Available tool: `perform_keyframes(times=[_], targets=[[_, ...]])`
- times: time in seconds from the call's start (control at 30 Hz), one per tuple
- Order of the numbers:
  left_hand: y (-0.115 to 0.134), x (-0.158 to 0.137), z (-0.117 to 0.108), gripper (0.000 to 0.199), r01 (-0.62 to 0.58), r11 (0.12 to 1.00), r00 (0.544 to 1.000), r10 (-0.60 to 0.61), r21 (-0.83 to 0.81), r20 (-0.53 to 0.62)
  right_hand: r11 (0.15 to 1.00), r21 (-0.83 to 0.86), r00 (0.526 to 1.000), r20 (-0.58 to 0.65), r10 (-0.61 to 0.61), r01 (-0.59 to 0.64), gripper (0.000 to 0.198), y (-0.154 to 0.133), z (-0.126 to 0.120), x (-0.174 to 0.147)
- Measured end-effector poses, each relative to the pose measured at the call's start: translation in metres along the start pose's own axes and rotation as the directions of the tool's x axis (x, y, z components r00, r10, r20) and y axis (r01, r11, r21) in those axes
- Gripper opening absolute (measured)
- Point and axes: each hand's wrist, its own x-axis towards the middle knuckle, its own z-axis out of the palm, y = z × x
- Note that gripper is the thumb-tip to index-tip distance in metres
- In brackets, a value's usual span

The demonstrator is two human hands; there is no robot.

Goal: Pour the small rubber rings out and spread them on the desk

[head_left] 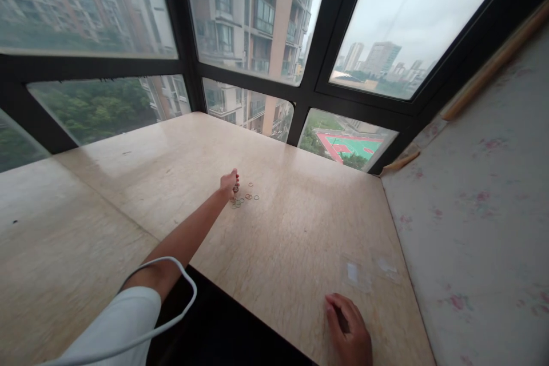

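My left hand [230,183] reaches far out over the stone sill, its fingers closed. Small ring shapes show at the curled fingers, partly hidden by them. Just below and beside that hand lie several thin small rings [249,197] in orange, green and other colours, some overlapping; their material is too small to tell. Near the front edge, at the lower right, my right hand [349,329] rests on the sill. Its fingers are loosely curled toward the thumb, with nothing visible in them. A clear plastic packet [352,272] with a white label lies just beyond it.
A second clear packet [386,266] lies near the flowered wall [467,211]. Dark-framed windows [300,103] border the pale sill [274,240] at the back. A white cable [191,297] loops over my left arm. Dark space lies below the front edge.
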Motion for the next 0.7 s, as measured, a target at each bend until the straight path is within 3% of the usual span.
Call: perform_keyframes(times=[0.13,0.27,0.3,0.5,0.7], targets=[[0.008,0.003,-0.006,0.023,0.178,0.978,0.983,-0.172,-0.112,0.063,1.0,0.022,1.0,0.002,0.02,-0.021,0.04,0.001,0.0,0.0],[0.007,0.001,-0.005,0.006,0.225,0.962,0.968,-0.204,-0.152,0.144,1.0,0.024,1.0,-0.004,0.018,-0.018,0.039,-0.001,-0.001,0.001],[0.006,-0.001,-0.003,0.003,0.217,0.964,0.968,-0.193,-0.152,0.158,1.0,0.022,1.0,-0.002,0.015,-0.015,0.039,-0.002,-0.001,0.001],[-0.007,-0.015,0.01,0.032,0.082,0.988,0.97,-0.049,-0.129,0.238,1.0,0.031,1.0,0.002,0.002,-0.002,0.038,-0.006,-0.003,0.003],[-0.013,-0.031,0.02,0.034,-0.06,0.993,0.924,0.094,-0.102,0.371,0.999,0.038,1.0,0.004,0.011,-0.011,0.038,-0.005,-0.004,0.002]])
